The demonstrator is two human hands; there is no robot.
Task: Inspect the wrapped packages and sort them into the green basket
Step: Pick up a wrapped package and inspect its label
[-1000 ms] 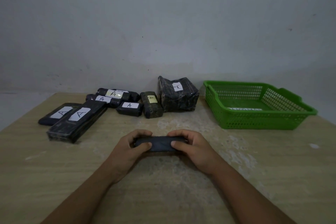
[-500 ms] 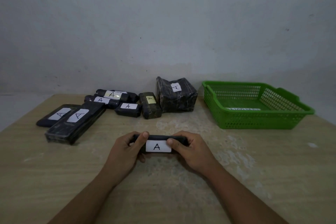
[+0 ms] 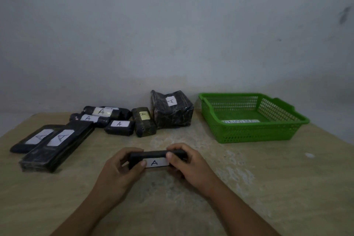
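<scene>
Black-wrapped package (image 3: 156, 156), label "A" facing us, sits gripped at both ends by our left hand (image 3: 119, 170) and right hand (image 3: 188, 165) above the table (image 3: 268, 188); inspection seems underway, next a carry right into the green basket (image 3: 258, 134).

A second ago the small wrapped package (image 3: 153, 153) showed only its plain dark side between the left grip (image 3: 116, 170) and the right grip (image 3: 191, 165). It has since been turned in place, so its white label (image 3: 156, 163) marked A now faces the camera along the lower front. The thumbs, then laid across the front, now press beside the label's two ends.
</scene>
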